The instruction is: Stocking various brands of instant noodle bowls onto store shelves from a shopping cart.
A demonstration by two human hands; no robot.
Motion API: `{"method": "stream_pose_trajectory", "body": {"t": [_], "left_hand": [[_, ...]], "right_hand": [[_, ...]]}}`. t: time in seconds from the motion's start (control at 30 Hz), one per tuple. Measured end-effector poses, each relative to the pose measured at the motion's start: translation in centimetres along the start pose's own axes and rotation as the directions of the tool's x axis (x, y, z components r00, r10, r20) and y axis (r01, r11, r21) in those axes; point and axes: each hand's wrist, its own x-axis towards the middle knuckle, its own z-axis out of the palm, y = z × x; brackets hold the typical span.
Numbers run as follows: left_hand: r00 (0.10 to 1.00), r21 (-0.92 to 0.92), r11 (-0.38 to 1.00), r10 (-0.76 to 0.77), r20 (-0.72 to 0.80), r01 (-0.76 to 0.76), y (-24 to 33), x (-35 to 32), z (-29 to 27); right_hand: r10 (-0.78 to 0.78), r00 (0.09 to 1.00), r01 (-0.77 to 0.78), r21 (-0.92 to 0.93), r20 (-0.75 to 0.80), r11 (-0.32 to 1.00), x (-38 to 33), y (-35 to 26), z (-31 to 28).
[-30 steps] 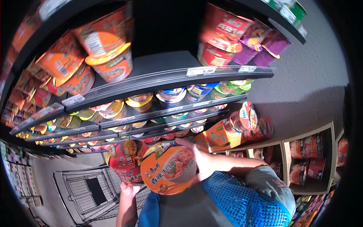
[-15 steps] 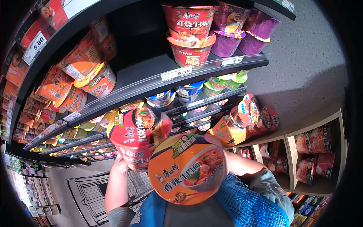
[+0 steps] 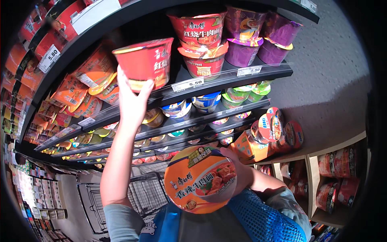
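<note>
My left hand [image 3: 134, 99] reaches up to the shelf, gripping the lower part of a red instant noodle bowl [image 3: 143, 62]. That bowl is slightly tilted in front of a dark gap, left of the stacked red noodle bowls [image 3: 201, 30]. Close to my chest, my right hand [image 3: 243, 173] grips the right side of an orange instant noodle bowl [image 3: 199, 177], its lid facing up. The lid hides most of that bowl's side and some of my fingers.
Stacked purple bowls [image 3: 244, 50] stand right of the red ones. Orange bowls [image 3: 90, 76] lean at the left of the black shelf [image 3: 242, 78]. Lower shelves hold more bowls. A metal shopping cart [image 3: 149, 189] is below. Wooden cubbies [image 3: 310, 173] hold red bowls at right.
My left hand has moved up and away from my chest with the red noodle bowl, to the shelf gap. The orange bowl stays near my chest in my right hand.
</note>
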Motion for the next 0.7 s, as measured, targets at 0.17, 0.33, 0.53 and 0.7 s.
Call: {"method": "stream_pose_trajectory", "body": {"t": [0.17, 0.33, 0.53, 0.7], "left_hand": [[0.934, 0.162, 0.925, -0.355, 0.034, 0.345, -3.8, 4.7, 0.8], [0.808, 0.367, 0.821, -0.538, 0.242, 0.437, -4.0, 9.3, 2.8], [0.986, 0.159, 0.987, -0.054, 0.156, 0.029, -12.9, 14.1, 6.3], [0.895, 0.472, 0.866, -0.072, 0.44, -0.162, -7.2, 14.5, 10.4]], "right_hand": [[-0.068, 0.997, 0.07, -0.096, 0.022, 0.993, 0.3, -0.3, -0.6], [-0.054, 0.998, 0.056, -0.158, 0.02, 0.986, -0.6, -0.4, -1.6], [-0.003, 1.0, 0.003, -0.08, 0.0, 0.997, -1.2, -0.5, -2.2], [0.457, 0.886, -0.388, 0.422, -0.074, 0.82, -4.4, 1.1, -3.0]]}}
